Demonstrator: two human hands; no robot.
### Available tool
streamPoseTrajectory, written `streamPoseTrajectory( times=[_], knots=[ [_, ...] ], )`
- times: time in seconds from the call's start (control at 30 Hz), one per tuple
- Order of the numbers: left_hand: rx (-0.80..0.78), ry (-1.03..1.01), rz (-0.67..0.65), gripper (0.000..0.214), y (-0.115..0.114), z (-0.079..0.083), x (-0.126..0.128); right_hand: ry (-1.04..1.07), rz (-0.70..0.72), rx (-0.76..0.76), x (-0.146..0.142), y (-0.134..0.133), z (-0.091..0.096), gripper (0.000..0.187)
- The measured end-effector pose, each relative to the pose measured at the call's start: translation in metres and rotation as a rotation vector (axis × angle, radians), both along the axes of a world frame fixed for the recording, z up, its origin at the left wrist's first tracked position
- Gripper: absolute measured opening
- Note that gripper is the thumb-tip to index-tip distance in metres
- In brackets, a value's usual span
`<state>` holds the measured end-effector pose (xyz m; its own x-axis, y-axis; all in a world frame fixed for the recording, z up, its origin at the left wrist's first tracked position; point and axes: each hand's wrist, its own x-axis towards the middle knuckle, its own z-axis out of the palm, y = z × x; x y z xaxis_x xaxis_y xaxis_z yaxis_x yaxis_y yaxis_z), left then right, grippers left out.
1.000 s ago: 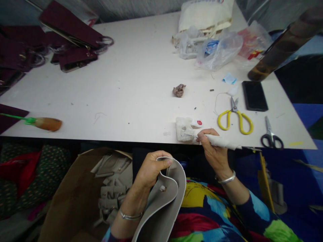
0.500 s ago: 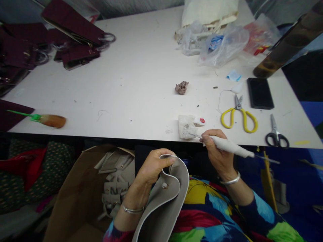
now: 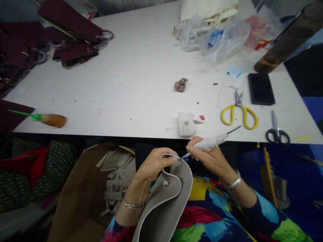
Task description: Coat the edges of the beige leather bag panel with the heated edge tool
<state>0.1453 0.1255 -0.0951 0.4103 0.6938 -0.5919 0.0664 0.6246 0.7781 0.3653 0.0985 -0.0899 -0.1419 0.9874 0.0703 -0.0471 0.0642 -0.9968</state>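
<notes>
Right grip (image 3: 209, 159), clamped on the tool (image 3: 210, 143), has swung off the bench (image 3: 141, 84) to the panel (image 3: 174, 198) edge over my lap; tool slants up-right, tip just right of my left grip (image 3: 151, 166), pinched on that edge.

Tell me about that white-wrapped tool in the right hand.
The tool is slim, its handle wound in white tape, a grey metal end poking out up-right. The right hand pinches it like a pen, below the table edge. Its fine tip meets the rim of the curled grey sheet in the left hand.

The left hand (image 3: 151, 166) pinches closed beside the gripping right hand (image 3: 209, 158).
</notes>
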Motion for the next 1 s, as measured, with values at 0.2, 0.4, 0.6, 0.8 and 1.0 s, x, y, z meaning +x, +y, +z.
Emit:
streamPoseTrajectory(
  times=[0.2,0.4,0.6,0.8,1.0],
  knots=[
    [0.011,0.003,0.001,0.031,-0.002,-0.001,0.001,-0.007,0.005,0.012,-0.004,0.001,-0.002,0.02],
    [0.091,0.042,0.029,0.027,-0.004,0.004,0.008,-0.038,-0.024,-0.004,-0.008,0.002,-0.01,0.023],
    [0.081,0.041,0.059,0.027,-0.008,0.004,0.014,-0.095,-0.02,0.021,-0.005,0.002,-0.007,0.028],
    [-0.005,-0.069,0.099,0.034,-0.009,-0.002,0.013,-0.521,0.278,0.449,0.01,-0.006,0.012,0.033],
    [-0.037,-0.111,0.123,0.037,-0.01,-0.002,0.013,-0.707,0.369,0.64,0.015,-0.018,0.018,0.022]
  ],
)
